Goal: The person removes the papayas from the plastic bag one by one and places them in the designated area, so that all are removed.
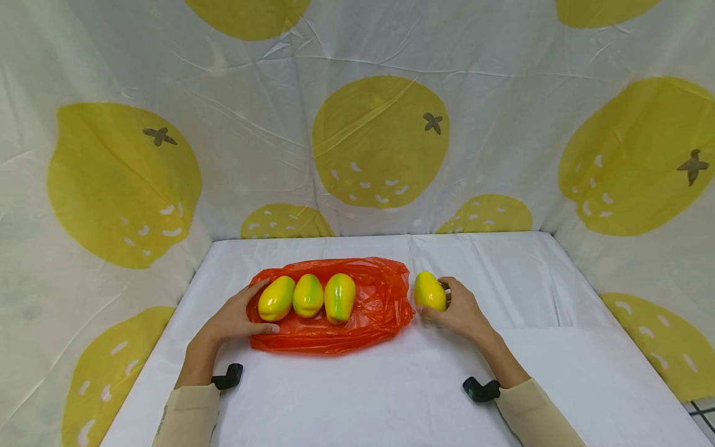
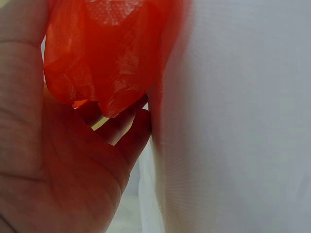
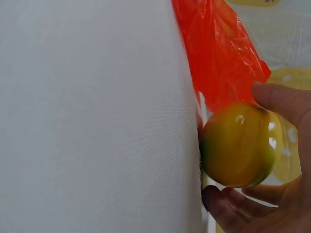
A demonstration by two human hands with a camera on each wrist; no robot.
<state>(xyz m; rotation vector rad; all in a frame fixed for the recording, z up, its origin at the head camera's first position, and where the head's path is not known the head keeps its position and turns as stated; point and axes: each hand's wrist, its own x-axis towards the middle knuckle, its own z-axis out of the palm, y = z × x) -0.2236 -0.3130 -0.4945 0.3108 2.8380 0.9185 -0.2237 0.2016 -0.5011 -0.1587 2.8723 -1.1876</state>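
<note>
Table stretches past a right hand curled round a fruit beside the bag; the left hand, loosely spread, touches the bag's edge.

- A pale cloth backdrop is hanging across the back, creasing along a horizontal fold near its top.
- Matching cloth is closing in the left side and the right side, forming a three-walled booth.
- Large yellow fruit prints are covering all three walls, several showing dark star-shaped stem marks and small pale flecks.
- A white cloth is covering the flat work surface, wrinkling lightly toward the back right.
- Dark crossing lines are showing at the lower right corner, beyond the cloth.
- Soft, diffuse light is falling over everything.
</note>
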